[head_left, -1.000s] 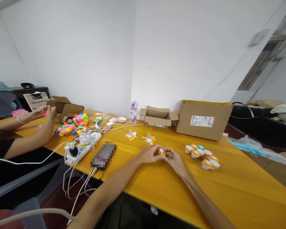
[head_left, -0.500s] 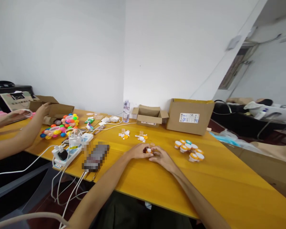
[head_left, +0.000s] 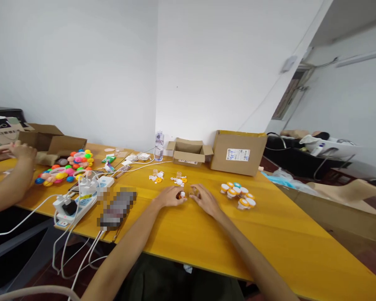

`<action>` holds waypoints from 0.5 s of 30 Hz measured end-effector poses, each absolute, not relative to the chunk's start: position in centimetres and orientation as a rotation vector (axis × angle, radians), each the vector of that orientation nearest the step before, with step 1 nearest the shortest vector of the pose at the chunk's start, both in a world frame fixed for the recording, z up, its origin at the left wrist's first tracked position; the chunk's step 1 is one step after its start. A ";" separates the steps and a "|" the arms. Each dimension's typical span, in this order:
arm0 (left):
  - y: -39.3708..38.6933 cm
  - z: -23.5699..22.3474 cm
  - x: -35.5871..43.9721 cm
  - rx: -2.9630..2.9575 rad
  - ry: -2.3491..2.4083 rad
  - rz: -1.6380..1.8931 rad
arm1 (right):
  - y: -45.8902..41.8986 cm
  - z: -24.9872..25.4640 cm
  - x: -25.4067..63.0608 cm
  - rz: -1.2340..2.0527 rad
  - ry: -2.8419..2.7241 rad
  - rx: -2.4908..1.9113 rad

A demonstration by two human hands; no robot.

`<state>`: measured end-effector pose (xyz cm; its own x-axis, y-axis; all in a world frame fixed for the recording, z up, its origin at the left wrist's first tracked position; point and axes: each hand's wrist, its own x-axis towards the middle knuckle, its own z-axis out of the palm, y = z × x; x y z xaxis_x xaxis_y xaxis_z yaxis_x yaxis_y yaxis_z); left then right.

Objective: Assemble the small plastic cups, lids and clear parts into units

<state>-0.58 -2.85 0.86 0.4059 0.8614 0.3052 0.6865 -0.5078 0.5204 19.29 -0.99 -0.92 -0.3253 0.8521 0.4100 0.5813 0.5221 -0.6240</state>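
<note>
Within left hand (head_left: 171, 196), part (head_left: 182, 195), white side visible, axis unclear

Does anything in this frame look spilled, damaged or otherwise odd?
No spill or damage shows. Two oddities: coarse pixel blocks cover the dark device beside the power strip; and, to the right of the right hand, one round piece has a teal rim among orange-rimmed ones.

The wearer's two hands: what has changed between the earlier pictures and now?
The right hand has moved rightward, away from the left hand, apparently letting go of the small white-and-orange piece; whether it holds anything else is unclear. The left hand keeps its grip. The lidded cups, loose parts and large cardboard box stayed in place.
</note>
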 end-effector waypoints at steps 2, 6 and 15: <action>-2.8 0.8 -0.5 2.356 1.345 0.784 | 0.0 -1.0 19.5 0.434 -2.061 -1.198; -2.8 0.7 -0.4 2.382 1.375 0.738 | 2.3 -1.0 20.1 0.333 -2.014 -1.312; -3.0 1.2 -0.1 2.439 1.468 0.539 | 4.3 -0.7 18.6 0.221 -1.938 -1.665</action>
